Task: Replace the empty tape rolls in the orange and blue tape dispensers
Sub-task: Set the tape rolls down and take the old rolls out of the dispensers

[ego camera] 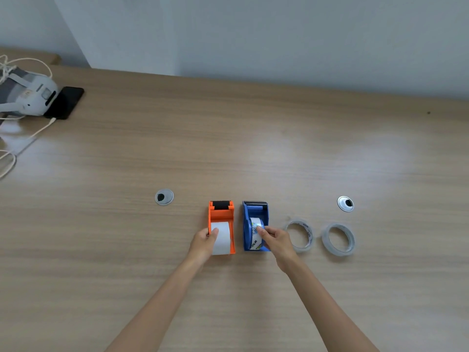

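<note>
An orange tape dispenser [221, 214] and a blue tape dispenser [255, 212] stand side by side on the wooden table. A plain white roll core [222, 236] sits in the orange one, with my left hand [204, 243] gripping its left side. A printed white roll core [255, 231] sits in the blue one, pinched by the fingers of my right hand [278, 243]. Two clear tape rolls, the nearer [300, 236] and the farther [338, 238], lie flat to the right of the blue dispenser.
Two round metal cable grommets, one at the left [164, 197] and one at the right [345, 203], are set into the table [228, 148]. At the far left lie a white headset [28, 97], a black phone [64, 102] and white cables [10, 161]. A grey wall runs behind.
</note>
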The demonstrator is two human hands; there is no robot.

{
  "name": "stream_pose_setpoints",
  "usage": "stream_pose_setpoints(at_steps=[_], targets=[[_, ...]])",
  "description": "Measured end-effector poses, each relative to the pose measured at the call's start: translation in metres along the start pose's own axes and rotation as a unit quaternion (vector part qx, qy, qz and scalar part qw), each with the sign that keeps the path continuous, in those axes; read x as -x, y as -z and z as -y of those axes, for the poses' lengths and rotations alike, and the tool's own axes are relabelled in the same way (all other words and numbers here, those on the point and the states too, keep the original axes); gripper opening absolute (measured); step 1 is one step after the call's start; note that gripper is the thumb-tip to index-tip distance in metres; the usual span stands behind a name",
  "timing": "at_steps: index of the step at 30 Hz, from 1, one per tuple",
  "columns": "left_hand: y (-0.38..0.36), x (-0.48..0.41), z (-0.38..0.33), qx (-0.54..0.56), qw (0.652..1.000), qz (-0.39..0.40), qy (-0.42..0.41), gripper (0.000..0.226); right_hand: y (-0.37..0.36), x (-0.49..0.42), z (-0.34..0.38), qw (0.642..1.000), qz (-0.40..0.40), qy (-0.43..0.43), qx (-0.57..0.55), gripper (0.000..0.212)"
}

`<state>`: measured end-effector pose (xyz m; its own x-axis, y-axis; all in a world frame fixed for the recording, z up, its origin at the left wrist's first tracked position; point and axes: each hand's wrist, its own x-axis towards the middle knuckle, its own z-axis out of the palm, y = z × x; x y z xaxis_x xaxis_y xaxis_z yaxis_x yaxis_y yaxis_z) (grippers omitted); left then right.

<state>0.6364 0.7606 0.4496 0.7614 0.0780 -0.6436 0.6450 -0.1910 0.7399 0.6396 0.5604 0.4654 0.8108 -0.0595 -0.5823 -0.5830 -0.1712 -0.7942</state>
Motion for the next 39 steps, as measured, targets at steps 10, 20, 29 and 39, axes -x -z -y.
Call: stream_pose_setpoints(at_steps=[10,20,29,39], targets=[[0.009,0.012,-0.005,0.057,0.996,0.064,0.013,0.026,0.008,0.029,0.022,0.965,-0.179,0.131,0.140,0.019],[0.024,0.037,0.004,0.152,0.986,0.050,-0.050,0.028,-0.091,0.065,0.015,0.985,-0.074,0.127,0.086,0.028],[0.049,0.059,0.001,0.207,0.975,0.036,-0.073,0.026,-0.091,0.081,0.020,0.989,-0.040,0.134,0.039,0.017],[0.049,0.060,-0.002,0.220,0.967,-0.044,-0.121,0.026,-0.079,0.097,0.036,0.975,-0.025,0.166,0.142,0.014]])
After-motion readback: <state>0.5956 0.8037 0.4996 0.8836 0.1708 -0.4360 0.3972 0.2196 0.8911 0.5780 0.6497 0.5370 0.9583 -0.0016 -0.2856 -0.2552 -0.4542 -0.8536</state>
